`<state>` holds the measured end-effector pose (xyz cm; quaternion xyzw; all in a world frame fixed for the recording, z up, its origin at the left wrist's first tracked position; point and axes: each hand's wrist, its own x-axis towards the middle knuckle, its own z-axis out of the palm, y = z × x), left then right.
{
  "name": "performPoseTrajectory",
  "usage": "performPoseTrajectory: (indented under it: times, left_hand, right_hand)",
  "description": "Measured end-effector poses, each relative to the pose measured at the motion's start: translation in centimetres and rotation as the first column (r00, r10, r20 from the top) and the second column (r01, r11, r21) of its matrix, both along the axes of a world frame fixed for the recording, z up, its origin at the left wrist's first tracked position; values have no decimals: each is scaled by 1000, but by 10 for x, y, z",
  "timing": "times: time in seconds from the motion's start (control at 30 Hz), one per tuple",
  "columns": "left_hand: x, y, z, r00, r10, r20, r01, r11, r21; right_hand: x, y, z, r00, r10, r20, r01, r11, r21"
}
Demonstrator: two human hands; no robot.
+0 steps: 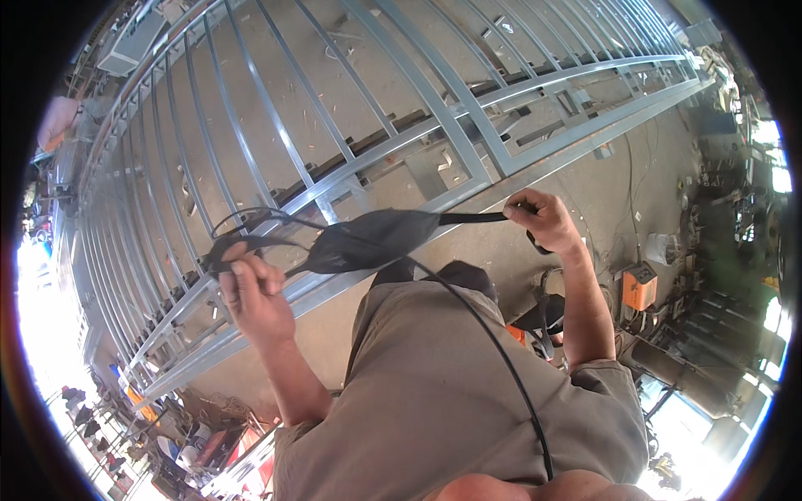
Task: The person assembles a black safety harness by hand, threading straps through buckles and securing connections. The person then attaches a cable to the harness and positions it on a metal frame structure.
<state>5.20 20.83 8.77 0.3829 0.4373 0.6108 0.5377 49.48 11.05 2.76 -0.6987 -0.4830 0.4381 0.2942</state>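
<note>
A black fabric pouch [372, 240] with straps, much like a waist bag, hangs stretched sideways in front of my waist. My left hand [257, 292] is closed on the black strap [266, 241] at its left end; the fingers are slightly blurred. On the other side, my right hand [549, 224] grips the flat right strap [472, 218] in a fist, with a short black end showing below it. A thin black cable [501, 346] runs from the pouch up across my shirt toward my neck. What the pouch contains is hidden.
A large frame of silver metal bars [292, 154] lies just ahead, reaching far left and right. An orange box [639, 286] sits on the concrete floor at right, near loose cables. Clutter and tools crowd the lower left and the right side.
</note>
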Motion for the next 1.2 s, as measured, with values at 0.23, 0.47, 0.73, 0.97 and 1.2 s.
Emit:
performPoseTrajectory:
  times: [0.23, 0.47, 0.73, 0.97, 1.2]
  left_hand:
    - [19, 22, -32, 991, -105, 83, 114, 987, -110]
    - [56, 35, -51, 997, -43, 61, 54, 980, -190]
    - [93, 39, -68, 976, 73, -204, -122, 962, -243]
    - [104, 37, -71, 946, 163, -280, -253, 911, -326]
    - [100, 39, -77, 945, 186, -267, -284, 873, -397]
  right_hand:
    - [1, 85, 14, 970, -222, -99, 226, 974, 28]
    - [26, 142, 0, 967, -232, -109, 242, 966, 90]
    - [43, 186, -30, 725, -234, -648, 193, 972, -135]
    - [55, 218, -45, 428, -325, -843, 161, 946, -282]
    - [60, 229, -86, 843, -76, -533, -14, 987, -163]
